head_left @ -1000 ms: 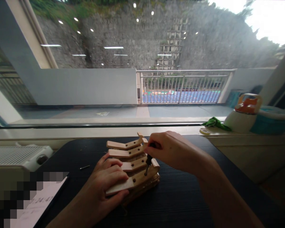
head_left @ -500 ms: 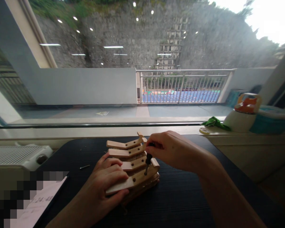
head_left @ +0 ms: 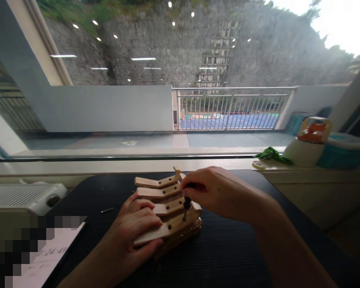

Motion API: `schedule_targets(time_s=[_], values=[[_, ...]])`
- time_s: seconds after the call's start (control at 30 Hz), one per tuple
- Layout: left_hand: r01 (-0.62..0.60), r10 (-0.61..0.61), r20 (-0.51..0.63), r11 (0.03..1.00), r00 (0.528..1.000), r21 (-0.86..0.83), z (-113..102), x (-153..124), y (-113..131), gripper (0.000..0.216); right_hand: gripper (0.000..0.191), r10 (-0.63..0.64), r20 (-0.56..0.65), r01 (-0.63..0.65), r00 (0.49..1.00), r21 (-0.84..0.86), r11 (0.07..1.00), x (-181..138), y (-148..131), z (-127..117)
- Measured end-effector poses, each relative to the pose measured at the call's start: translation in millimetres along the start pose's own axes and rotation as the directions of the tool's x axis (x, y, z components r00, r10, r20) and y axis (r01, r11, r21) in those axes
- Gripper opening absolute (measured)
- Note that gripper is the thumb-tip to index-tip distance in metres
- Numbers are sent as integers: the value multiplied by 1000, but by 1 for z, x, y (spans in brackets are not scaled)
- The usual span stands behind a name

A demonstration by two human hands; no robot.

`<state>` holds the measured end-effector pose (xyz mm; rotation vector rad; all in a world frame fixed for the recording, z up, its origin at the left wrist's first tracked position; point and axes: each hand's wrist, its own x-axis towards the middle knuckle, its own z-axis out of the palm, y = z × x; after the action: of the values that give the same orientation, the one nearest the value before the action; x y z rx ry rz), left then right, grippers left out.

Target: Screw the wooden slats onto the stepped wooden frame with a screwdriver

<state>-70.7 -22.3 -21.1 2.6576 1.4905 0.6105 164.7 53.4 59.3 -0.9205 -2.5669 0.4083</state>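
On the dark table lies a wooden hook rack, a row of several pale curved wooden arms with screw holes on a rough-looking base. My left hand is closed over the near arms' left ends, with the thumb along the nearest one. In my right hand the fingers wrap round the dark handle of a screwdriver. Its shaft points down, slightly tilted, and the tip sits at a hole in the nearest arm. A second hole in that arm shows to the left of the tip. The handle's top is partly covered by my fingers.
A small thin metal rod lies on the table left of my left hand. A partly blurred screen with digits is at lower left, below a radiator. The windowsill holds a green cloth, a white pot and a teal box.
My right hand has turned slightly on the screwdriver handle, its fingers shifting a little left. The tip stays at the same hole. My left hand and the rack have not visibly moved.
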Motion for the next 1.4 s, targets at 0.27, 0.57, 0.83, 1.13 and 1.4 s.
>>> schedule_targets(time_s=[0.27, 0.57, 0.83, 1.13, 1.4], values=[[-8, 8, -32, 1000, 999, 3, 3, -1, -3, 16, 27, 70, -90, -77, 994, -86, 993, 3, 2, 3], [-4, 4, -3, 1000, 1000, -4, 2, -1, -3, 15, 19, 13, 28, -15, 1000, 52, 999, -1, -2, 1], [2, -2, -14, 1000, 1000, 6, 5, -3, -5, 16, 23, 63, -16, -63, 998, -8, 998, 3, 1, 2], [-1, 1, -11, 1000, 1000, 5, 2, 0, -3, 16, 20, 48, -25, -47, 999, 39, 998, 1, 2, 3], [11, -11, 21, 1000, 1000, -1, 1, 1, -2, 12, 20, 18, 20, -19, 1000, 41, 999, 0, 6, -1]])
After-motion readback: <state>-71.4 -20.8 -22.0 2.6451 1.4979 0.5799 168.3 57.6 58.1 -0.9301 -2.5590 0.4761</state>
